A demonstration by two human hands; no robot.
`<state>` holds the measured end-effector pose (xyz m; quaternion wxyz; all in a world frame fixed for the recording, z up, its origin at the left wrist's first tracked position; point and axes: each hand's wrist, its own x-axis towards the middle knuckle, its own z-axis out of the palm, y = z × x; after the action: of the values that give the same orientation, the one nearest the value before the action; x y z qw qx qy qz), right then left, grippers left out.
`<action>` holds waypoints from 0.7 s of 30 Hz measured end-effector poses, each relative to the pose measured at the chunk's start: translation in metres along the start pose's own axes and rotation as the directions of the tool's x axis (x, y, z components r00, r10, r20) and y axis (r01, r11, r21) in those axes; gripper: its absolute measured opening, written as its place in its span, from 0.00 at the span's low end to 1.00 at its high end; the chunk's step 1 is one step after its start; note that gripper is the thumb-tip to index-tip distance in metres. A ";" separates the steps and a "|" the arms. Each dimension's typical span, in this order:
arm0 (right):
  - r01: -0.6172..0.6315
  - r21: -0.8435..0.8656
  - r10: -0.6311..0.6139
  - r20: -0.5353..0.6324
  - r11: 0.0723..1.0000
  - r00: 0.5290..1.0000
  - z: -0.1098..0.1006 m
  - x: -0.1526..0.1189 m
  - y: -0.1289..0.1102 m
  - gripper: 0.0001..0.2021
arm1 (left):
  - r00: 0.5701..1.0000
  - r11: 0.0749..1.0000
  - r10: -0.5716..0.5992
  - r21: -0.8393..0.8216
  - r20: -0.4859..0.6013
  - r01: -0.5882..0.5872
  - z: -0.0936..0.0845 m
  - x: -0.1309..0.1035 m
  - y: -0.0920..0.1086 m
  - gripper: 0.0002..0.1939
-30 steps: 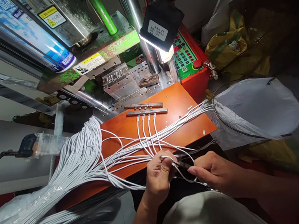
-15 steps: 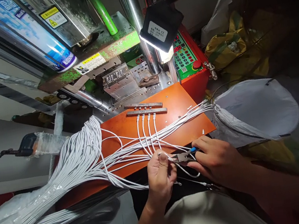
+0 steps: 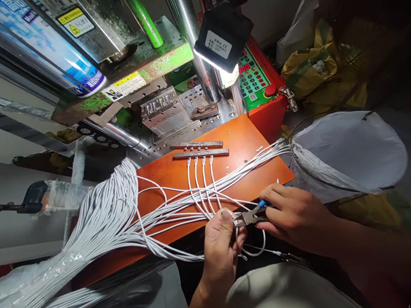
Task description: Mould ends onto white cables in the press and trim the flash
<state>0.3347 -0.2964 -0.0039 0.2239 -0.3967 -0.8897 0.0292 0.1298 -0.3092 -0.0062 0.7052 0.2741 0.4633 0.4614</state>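
Observation:
My left hand [image 3: 221,240] pinches the end of a white cable [image 3: 262,244] between thumb and fingers, just past the front edge of the orange board [image 3: 233,134]. My right hand [image 3: 295,215] grips blue-handled cutting pliers [image 3: 247,217], whose jaws point left and meet the small white piece at my left fingertips. Whether the jaws are fully closed on it I cannot tell. Farther back on the board lie two metal bars [image 3: 201,153], with several white cables plugged along the nearer one and running toward my left hand.
A thick bundle of white cables [image 3: 110,216] spreads from the left across the board. Behind stands a press with a metal mould block [image 3: 163,111], a lamp [image 3: 222,37] and a green control panel [image 3: 253,76]. A white bag on a hoop [image 3: 353,151] hangs at the right.
The pliers' jaws have turned and shifted slightly at my left fingertips. The loop of cable below them hangs a little differently, and both hands stay close together.

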 end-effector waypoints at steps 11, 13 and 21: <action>-0.559 0.777 -0.031 0.591 0.289 0.806 -0.001 0.000 0.016 0.33 | 0.979 0.999 0.013 0.040 0.202 -0.022 -0.012 0.001 -0.001 0.27; -0.685 0.728 -0.120 0.677 -0.038 0.726 0.006 -0.002 0.017 0.35 | 0.970 1.000 0.006 0.026 0.243 -0.012 -0.015 0.002 -0.003 0.27; -0.385 0.717 0.163 0.362 0.581 0.918 0.007 -0.014 0.002 0.28 | 0.970 0.998 -0.015 0.058 0.243 0.001 -0.024 0.002 -0.004 0.27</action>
<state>0.3414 -0.3040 -0.0157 0.2480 -0.3875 -0.7374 0.4946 0.1099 -0.3099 -0.0202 0.7504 0.3469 0.3876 0.4079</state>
